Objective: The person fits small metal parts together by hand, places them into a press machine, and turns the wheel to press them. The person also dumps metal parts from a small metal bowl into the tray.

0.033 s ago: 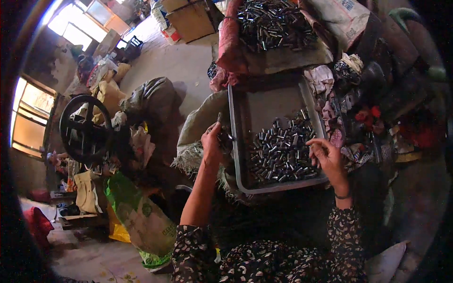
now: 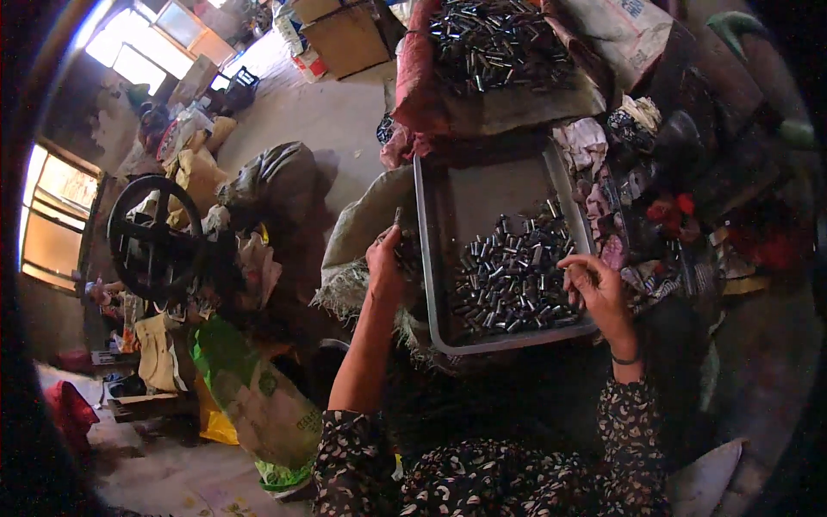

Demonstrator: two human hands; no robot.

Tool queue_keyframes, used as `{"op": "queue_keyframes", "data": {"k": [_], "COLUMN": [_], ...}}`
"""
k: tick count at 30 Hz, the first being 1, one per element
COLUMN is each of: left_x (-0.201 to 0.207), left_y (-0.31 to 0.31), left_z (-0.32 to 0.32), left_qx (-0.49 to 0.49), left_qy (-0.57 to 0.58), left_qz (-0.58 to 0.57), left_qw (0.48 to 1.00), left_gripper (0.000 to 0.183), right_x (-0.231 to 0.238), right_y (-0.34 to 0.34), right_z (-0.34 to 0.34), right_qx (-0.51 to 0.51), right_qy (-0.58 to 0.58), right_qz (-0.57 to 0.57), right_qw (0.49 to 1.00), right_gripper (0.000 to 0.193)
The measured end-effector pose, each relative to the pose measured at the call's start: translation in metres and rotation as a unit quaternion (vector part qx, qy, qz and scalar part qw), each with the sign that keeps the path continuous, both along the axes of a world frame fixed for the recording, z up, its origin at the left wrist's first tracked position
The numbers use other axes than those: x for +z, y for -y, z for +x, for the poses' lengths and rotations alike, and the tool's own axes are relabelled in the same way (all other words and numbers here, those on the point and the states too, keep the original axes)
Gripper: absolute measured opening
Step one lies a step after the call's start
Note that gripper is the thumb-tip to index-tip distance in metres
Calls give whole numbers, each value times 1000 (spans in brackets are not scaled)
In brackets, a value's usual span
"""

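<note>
A grey rectangular tray (image 2: pixel 500 188) lies in front of me, with a heap of short shiny metal cylinders (image 2: pixel 517 280) in its near half. Just outside the tray's left rim, my left hand (image 2: pixel 384 261) pinches a small metal cylinder (image 2: pixel 398 216) that points up from the fingertips. My right hand (image 2: pixel 597 291) hovers at the tray's near right corner, above the edge of the heap. Its thumb and fingers are curled together; whether a small piece sits between them is too dark to see.
Beyond the tray, an opened sack (image 2: pixel 530 108) bears many more metal pieces (image 2: pixel 495 47). A pale sack (image 2: pixel 366 220) lies left of the tray, rags (image 2: pixel 586 146) to its right. Farther left stand a black handwheel (image 2: pixel 155 237) and a green-and-white bag (image 2: pixel 254 392).
</note>
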State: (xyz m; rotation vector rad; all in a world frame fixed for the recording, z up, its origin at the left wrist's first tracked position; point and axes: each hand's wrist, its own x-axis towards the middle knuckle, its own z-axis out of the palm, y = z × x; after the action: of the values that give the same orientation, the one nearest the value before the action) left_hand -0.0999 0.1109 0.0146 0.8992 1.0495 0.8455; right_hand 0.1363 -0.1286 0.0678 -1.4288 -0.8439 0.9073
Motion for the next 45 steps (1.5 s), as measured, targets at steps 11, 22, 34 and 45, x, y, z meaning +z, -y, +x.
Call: {"op": "queue_keyframes", "data": {"k": [11,22,34,45], "left_x": [6,70,44,30], "left_y": [9,110,89,71], "left_z": [51,212,280,302], "left_qx": [-128,-447,-437,-463], "left_qy": [77,-68,-32,-56], "left_qz": [66,-3,39,154], "left_qw": [987,892,898,871], "left_gripper": [16,19,19,26], "right_x": [50,113,110,215], "right_y": [86,138,150,148], "right_z": [82,195,262,297], "right_qx": [-379,-618,-629,-491], "right_qy": [173,505,478,561], "right_qz": [205,233,-25,-147], "right_qw": [886,556,612,650], "right_gripper": [16,43,69,42]}}
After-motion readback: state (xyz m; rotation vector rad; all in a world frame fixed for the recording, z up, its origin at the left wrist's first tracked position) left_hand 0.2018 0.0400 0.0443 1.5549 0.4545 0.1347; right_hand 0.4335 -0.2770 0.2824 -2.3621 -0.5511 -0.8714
